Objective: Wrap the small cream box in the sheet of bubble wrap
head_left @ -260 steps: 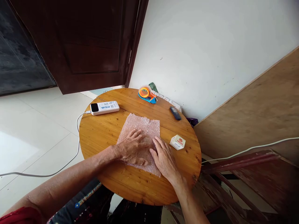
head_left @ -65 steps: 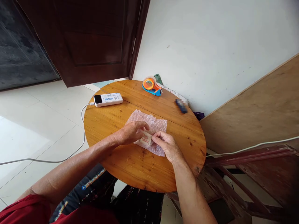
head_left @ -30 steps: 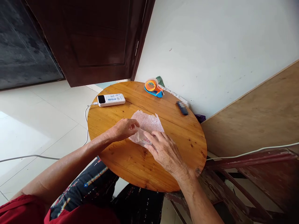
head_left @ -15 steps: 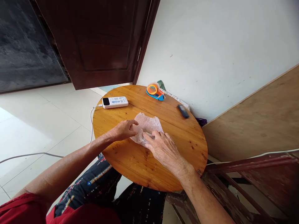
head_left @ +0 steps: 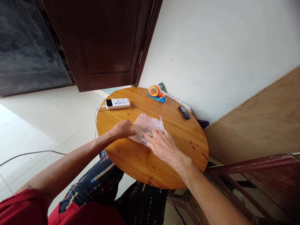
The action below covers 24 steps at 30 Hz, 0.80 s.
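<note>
A crumpled sheet of clear bubble wrap (head_left: pixel 148 122) lies on the round wooden table (head_left: pixel 131 156) in front of me. At its left edge is my left hand (head_left: pixel 122 129), thumb and curled fingers closed on the plastic. My right hand (head_left: pixel 161 143) presses down on the near right part of the wrap with bent fingers. Anything beneath those fingers is hidden, so I cannot tell if the wrap holds an object.
A white power bank (head_left: pixel 117 103) with a cable plugged in lies at the table's back left. An orange and blue tape dispenser (head_left: pixel 156 93) stands at the back edge. A dark, blurred object (head_left: pixel 184 112) lies at the right. Behind are a wall (head_left: pixel 211 47) and a door (head_left: pixel 103 40).
My left hand has closed on the left edge of the bubble wrap, its thumb and fingers nearer together. My right hand stays on the wrap. The view has shifted slightly.
</note>
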Each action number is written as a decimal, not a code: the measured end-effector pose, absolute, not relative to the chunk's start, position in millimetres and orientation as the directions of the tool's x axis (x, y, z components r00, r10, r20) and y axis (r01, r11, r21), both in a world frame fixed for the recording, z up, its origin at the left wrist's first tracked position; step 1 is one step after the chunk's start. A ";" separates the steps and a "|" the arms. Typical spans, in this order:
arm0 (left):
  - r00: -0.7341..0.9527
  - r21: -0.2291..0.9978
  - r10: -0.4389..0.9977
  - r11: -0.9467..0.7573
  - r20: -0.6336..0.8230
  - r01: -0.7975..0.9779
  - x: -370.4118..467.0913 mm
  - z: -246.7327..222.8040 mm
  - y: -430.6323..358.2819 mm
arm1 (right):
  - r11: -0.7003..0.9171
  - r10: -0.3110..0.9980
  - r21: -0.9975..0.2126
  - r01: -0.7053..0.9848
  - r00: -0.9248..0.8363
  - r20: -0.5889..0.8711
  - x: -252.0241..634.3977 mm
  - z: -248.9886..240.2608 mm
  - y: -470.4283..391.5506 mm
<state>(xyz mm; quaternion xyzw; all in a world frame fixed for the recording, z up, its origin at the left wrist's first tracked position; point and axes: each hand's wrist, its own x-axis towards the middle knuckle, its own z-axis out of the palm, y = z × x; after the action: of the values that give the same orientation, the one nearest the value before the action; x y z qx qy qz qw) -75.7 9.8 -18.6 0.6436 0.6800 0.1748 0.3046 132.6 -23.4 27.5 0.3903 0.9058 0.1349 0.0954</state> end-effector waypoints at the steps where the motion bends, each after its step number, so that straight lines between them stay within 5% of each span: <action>1: 0.010 0.661 0.977 0.137 -0.213 0.737 -75.5 -20.2 12.2 | 0.667 0.724 0.326 0.670 -0.685 -0.075 131.8 28.1 -22.2; 8: 0.098 0.849 0.938 0.253 -0.333 0.464 -63.7 -19.4 12.2 | 0.698 0.701 0.319 0.641 -0.703 -0.122 126.2 34.9 -15.6; 14: 0.155 0.929 0.936 0.273 -0.316 0.249 -42.8 -3.6 4.2 | 0.680 0.716 0.234 0.695 -0.698 -0.004 136.1 27.8 -17.3; 24: 0.219 0.932 0.934 0.214 -0.284 0.294 -16.1 1.5 4.8 | 0.562 0.824 -0.021 0.827 -0.558 0.094 140.9 20.8 -20.5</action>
<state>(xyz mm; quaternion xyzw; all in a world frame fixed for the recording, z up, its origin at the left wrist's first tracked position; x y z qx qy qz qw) -16.1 4.8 1.5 0.5549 0.5529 0.2915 0.5490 140.9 -20.5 20.8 0.4675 0.8826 0.0129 -0.0465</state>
